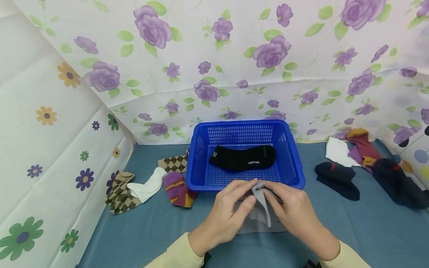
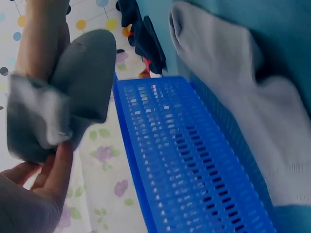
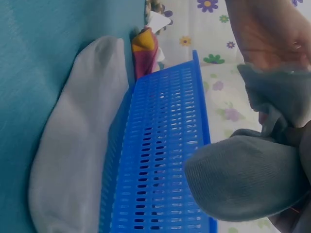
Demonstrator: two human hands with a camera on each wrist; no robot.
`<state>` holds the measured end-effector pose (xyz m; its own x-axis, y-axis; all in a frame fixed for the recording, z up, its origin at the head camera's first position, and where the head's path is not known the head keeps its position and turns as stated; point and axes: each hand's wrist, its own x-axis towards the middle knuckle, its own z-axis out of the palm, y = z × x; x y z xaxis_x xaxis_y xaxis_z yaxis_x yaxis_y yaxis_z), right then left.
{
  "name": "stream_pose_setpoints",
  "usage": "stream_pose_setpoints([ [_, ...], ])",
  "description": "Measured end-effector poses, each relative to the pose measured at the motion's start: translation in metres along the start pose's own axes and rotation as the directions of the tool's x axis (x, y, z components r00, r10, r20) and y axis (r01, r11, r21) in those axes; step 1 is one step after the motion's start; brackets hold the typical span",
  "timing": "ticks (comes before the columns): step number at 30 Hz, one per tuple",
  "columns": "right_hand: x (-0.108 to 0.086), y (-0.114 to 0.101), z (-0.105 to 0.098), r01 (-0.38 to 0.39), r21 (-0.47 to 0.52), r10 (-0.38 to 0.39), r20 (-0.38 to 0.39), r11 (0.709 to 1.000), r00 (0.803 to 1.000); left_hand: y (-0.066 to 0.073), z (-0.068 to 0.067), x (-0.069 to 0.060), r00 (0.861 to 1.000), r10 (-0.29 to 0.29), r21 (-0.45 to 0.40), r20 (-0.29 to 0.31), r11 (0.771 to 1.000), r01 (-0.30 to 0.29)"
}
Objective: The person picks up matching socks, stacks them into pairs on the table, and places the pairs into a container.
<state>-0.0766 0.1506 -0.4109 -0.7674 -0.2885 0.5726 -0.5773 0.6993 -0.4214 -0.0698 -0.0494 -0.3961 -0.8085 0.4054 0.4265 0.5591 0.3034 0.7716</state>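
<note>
Between both hands, over the table in front of the blue basket, is a grey sock (image 1: 262, 203) with a folded, bunched edge. My left hand (image 1: 226, 212) pinches it from the left with thumb and fingers. From the other side, my right hand (image 1: 296, 208) pinches the same sock. The wrist views show its smooth grey foot part (image 2: 87, 73) bulging out beside the fingers. A second grey sock (image 3: 73, 145) lies flat on the table along the basket's near side, below the hands and partly hidden by them in the head view.
The blue basket (image 1: 298, 163) holds black socks (image 1: 241, 158) marked "COTTON". On the left lie argyle socks (image 1: 122, 195), a white sock (image 1: 147, 188) and a striped purple-red sock (image 1: 179, 188). Dark navy socks (image 1: 338, 180), a white sock (image 1: 338, 152) and a maroon sock (image 1: 365, 145) lie right.
</note>
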Motion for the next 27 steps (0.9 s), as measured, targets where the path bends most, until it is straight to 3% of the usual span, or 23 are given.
stream_pose_setpoints([
  [5,-0.005,0.003,0.002,0.019,0.019,-0.02,0.043,1.0,0.999,0.004,0.007,0.002,0.993,-0.113,0.062,0.018,0.992,0.111],
  [11,-0.007,0.012,-0.001,0.036,0.141,-0.056,0.141,0.989,0.988,0.001,-0.003,0.008,0.997,-0.074,0.109,0.031,0.992,0.07],
  [14,-0.009,0.018,-0.005,0.016,0.162,-0.049,0.2,0.987,0.979,-0.001,-0.017,0.011,0.991,-0.106,0.133,0.085,0.987,0.095],
  [18,-0.01,0.023,-0.012,-0.071,0.132,0.037,0.242,0.989,0.97,-0.003,-0.035,0.014,0.964,-0.196,0.155,0.181,0.973,0.169],
  [21,-0.01,0.027,-0.017,-0.142,0.117,0.107,0.263,0.983,0.959,-0.005,-0.047,0.015,0.945,-0.232,0.162,0.23,0.967,0.198],
  [27,-0.013,0.031,-0.022,-0.22,0.118,0.172,0.323,0.968,0.931,-0.012,-0.061,0.011,0.943,-0.237,0.186,0.234,0.963,0.196],
])
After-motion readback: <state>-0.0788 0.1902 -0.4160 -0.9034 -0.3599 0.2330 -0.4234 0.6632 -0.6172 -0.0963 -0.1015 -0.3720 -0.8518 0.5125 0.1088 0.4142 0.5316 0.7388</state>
